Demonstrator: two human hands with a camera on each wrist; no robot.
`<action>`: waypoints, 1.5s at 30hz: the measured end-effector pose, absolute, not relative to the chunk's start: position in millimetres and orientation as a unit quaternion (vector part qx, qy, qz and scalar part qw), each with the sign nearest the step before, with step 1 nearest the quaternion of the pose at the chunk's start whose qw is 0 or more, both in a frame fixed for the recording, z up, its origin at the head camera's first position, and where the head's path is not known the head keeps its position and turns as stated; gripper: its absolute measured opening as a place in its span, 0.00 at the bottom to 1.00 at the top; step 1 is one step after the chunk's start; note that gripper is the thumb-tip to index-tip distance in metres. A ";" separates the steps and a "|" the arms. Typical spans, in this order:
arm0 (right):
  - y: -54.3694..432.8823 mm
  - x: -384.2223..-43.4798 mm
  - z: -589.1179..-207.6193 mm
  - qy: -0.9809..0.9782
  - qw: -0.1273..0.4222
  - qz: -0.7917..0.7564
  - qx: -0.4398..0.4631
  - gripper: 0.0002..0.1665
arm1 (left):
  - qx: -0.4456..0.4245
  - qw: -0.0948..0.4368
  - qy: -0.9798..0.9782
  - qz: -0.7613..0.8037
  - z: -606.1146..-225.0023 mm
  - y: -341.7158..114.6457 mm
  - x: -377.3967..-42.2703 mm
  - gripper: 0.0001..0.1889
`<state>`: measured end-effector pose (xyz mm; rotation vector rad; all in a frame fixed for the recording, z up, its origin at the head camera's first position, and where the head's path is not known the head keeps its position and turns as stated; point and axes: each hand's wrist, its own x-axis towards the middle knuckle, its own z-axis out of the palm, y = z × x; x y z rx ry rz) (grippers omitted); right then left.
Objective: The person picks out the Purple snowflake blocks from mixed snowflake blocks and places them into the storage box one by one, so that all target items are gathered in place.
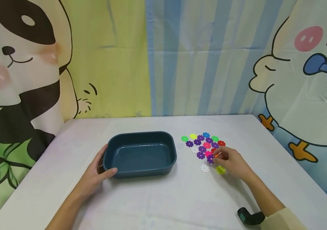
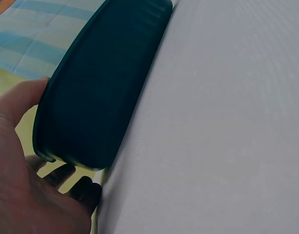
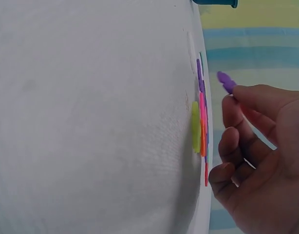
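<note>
A dark teal rectangular tub (image 1: 140,174) stands on the table. At its left end, my left hand (image 1: 95,171) grips it, thumb over the near rim corner and fingers behind the outer wall. My right hand (image 1: 233,163) pinches a purple flower-shaped plastic disc (image 3: 225,81) between thumb and index finger, held above the table. Beneath and beyond that hand lies a loose cluster of similar discs in several colours, among them a pink disc (image 1: 207,145) and a blue disc (image 1: 206,134). A yellow disc (image 1: 220,170) and a white disc (image 1: 204,168) lie nearest me.
A small black angled object (image 1: 249,218) shows beside my right sleeve (image 1: 284,220). White cloth covers the table (image 1: 152,204). Behind it hangs a printed curtain (image 1: 198,57) with a panda and a duck.
</note>
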<state>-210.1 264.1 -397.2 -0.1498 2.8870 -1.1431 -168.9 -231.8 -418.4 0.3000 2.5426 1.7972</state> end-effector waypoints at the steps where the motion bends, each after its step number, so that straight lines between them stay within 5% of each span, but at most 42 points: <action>1: 264.2 -210.7 -396.6 0.925 0.017 -0.377 -0.047 0.13 | 0.094 0.008 0.814 0.573 -418.5 -231.8 -169.1 0.50; 28: 222.1 -221.0 -362.4 0.842 0.024 -0.536 -0.063 0.22 | 0.062 -0.007 0.869 0.491 -419.6 -220.9 -170.4 0.51; 45: 159.9 -237.5 -348.2 0.788 0.041 -0.614 0.005 0.24 | 0.072 -0.022 0.862 0.502 -427.8 -220.6 -167.8 0.50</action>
